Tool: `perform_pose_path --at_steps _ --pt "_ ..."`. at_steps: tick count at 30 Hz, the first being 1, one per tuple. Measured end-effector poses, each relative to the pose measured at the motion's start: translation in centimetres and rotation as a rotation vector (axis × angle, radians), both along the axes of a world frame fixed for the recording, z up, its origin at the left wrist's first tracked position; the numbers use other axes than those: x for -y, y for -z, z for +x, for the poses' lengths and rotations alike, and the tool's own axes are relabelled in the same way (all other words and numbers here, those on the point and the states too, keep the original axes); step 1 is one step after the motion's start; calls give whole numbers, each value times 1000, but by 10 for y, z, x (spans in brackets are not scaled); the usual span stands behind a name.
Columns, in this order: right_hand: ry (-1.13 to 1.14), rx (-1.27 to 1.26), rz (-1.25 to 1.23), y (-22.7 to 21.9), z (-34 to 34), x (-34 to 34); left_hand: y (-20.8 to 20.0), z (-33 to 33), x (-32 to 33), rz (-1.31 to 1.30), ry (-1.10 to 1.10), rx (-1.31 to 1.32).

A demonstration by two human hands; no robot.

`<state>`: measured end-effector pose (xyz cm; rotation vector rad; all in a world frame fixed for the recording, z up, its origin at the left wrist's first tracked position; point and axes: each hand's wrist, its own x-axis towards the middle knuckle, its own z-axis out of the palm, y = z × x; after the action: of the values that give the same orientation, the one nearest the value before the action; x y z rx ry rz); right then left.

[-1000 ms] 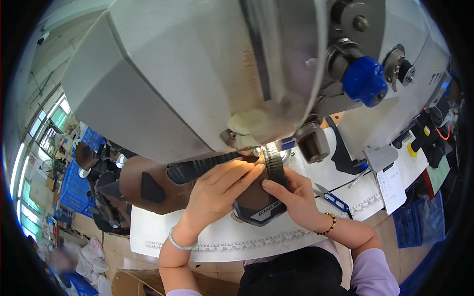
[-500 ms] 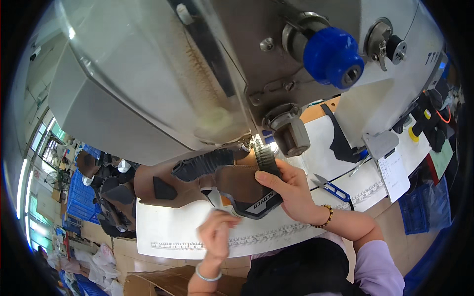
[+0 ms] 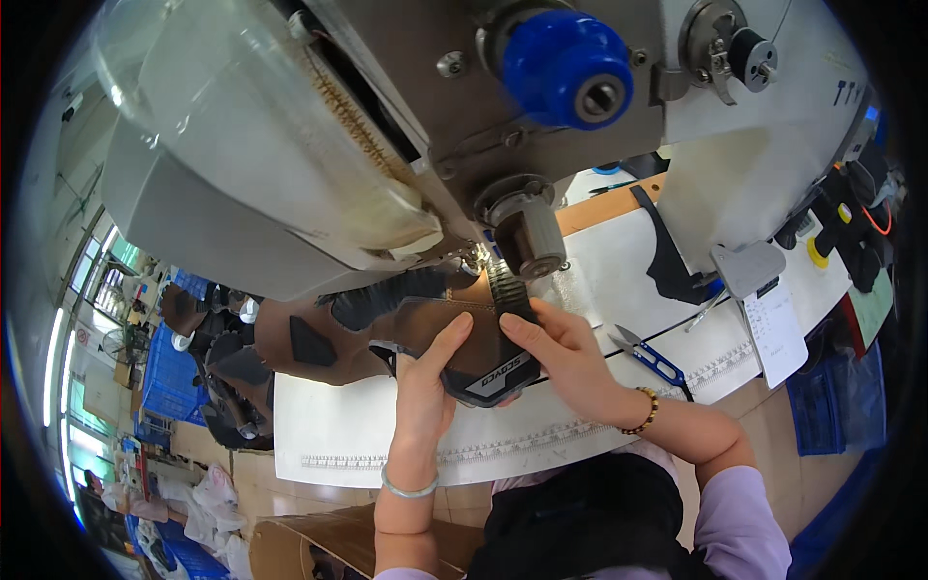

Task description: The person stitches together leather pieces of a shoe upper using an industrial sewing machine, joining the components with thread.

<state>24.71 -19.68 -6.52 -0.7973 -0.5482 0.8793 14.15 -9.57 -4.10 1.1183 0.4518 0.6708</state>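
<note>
A brown and black shoe upper (image 3: 411,324) lies under the head of an industrial sewing machine (image 3: 425,116). Its black toe end points toward me and its ribbed black part runs up beside the lit needle area. My left hand (image 3: 425,382) grips the near left edge, thumb on top and fingers hidden beneath. On the other side, my right hand (image 3: 570,362) pinches the upper with its thumb pressed near the ribbed strip. The two thumbs lie close together. Where the needle meets the work is too small to make out.
Blue thread snips (image 3: 652,362) lie right of my right hand, near a ruler strip (image 3: 454,452) along the table edge. A black cut piece (image 3: 667,256) and a paper sheet (image 3: 773,324) are farther right. More shoe uppers (image 3: 237,372) hang at the left; a cardboard box (image 3: 319,536) stands below.
My left hand has come up from below the upper and taken hold of its near left edge. My right hand keeps its grip. The view has shifted slightly.
</note>
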Motion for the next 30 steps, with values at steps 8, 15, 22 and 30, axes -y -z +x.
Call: perform_pose_path --at_steps 8,15,22,30 --pt "-108 370 -134 -8 31 4 -11 -1 0 147 9 -22" --pt "-40 391 -110 -7 25 7 -16 -1 5 92 -7 -46" --pt "-89 339 -135 -10 28 8 -17 0 6 276 -34 -114" --pt "-56 350 -105 -7 30 4 -16 3 1 330 -42 -85"
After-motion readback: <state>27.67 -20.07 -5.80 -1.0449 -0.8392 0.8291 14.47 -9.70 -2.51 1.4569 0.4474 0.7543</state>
